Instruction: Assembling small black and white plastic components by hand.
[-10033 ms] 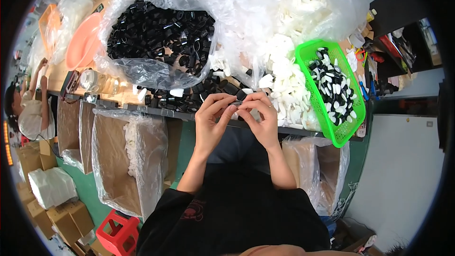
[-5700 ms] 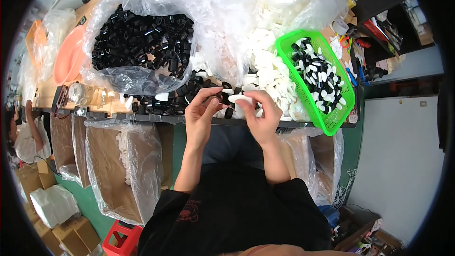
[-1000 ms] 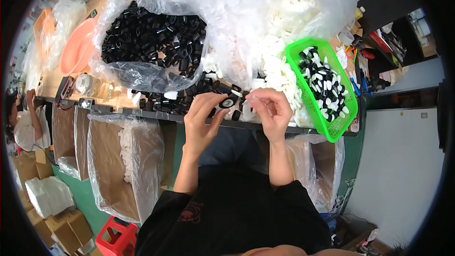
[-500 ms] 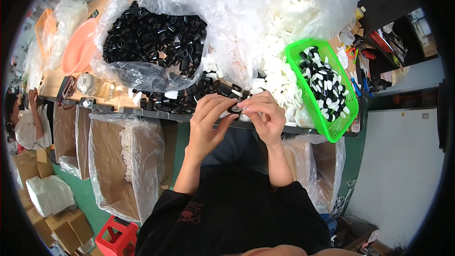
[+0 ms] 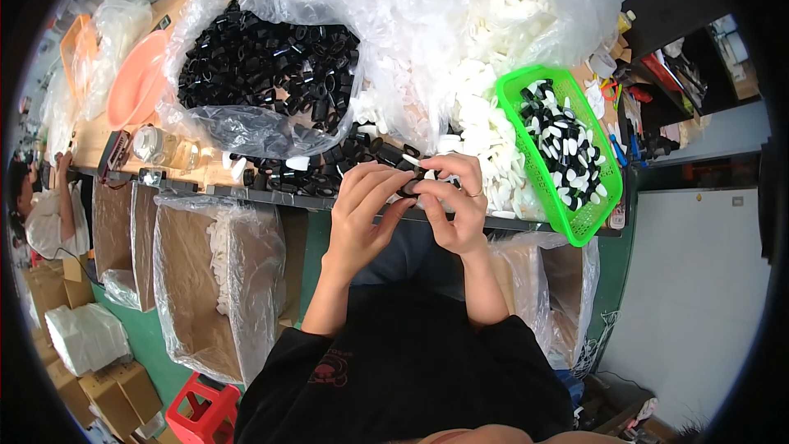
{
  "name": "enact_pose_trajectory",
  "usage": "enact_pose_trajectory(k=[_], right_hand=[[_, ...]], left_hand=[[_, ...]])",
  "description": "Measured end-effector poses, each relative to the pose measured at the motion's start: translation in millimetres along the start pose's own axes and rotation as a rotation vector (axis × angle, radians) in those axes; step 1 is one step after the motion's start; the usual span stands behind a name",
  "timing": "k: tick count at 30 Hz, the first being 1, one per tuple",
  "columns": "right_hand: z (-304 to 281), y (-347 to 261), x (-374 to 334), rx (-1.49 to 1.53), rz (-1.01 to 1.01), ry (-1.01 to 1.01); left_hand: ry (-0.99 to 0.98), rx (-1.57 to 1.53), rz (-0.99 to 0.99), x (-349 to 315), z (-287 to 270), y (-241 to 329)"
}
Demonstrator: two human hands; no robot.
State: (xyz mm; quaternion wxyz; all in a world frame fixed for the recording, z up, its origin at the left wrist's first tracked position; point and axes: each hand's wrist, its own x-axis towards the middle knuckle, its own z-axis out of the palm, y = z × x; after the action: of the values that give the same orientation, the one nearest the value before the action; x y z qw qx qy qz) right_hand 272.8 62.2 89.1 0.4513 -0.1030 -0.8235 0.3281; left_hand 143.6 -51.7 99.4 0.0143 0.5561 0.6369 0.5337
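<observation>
Just above the table's front edge, my left hand pinches a small black hollow cap between thumb and fingers. My right hand meets it from the other side, its fingertips against the cap and its thumb below. A small white piece shows between the right fingers; I cannot tell whether they grip it. Loose black caps lie just beyond my hands. A heap of white oval pieces spreads to their right. The green basket at the right contains mixed black and white parts.
A clear plastic bag full of black caps lies at the back left. Left of it are a pink basin and a clear jar. Plastic-lined boxes stand below the table edge. A red stool is lower left; another person sits far left.
My right fingers have spread and shifted over the black cap, and a white piece now shows between them. My left hand has barely moved and keeps its pinch.
</observation>
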Motion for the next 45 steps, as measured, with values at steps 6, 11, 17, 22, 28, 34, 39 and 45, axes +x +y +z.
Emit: enact_pose_trajectory(k=[6, 11, 17, 22, 28, 34, 39, 45], right_hand=[[3.0, 5.5, -1.1, 0.065, 0.073, -0.048], [19.2, 62.6, 1.2, 0.344, 0.434, 0.102], [52.8, 118.9, 19.9, -0.303, 0.379, -0.126], [58.9, 131.9, 16.3, -0.512, 0.309, -0.237], [28.5, 75.4, 18.4, 0.151, 0.542, 0.006], [4.4, 25.0, 19.3, 0.321, 0.187, 0.017], [3.1, 17.2, 21.2, -0.041, -0.061, -0.093], [-0.9, 4.7, 19.3, 0.029, 0.029, -0.156]], left_hand=[[-0.017, 0.078, -0.042, -0.8, -3.3, -3.7], [0.033, 0.115, -0.185, -8.0, -9.4, -20.6], [0.510, -0.201, -0.461, -9.8, -8.2, -32.4], [0.261, -0.109, -0.368, -5.0, -10.1, -26.0], [0.205, -0.188, -0.389, -3.9, 1.7, -19.9], [0.120, -0.266, -0.381, 1.2, 9.6, -17.2], [0.096, -0.434, -0.397, 3.1, 10.9, -8.8], [0.131, -0.515, -0.400, -0.2, 11.2, -5.6]])
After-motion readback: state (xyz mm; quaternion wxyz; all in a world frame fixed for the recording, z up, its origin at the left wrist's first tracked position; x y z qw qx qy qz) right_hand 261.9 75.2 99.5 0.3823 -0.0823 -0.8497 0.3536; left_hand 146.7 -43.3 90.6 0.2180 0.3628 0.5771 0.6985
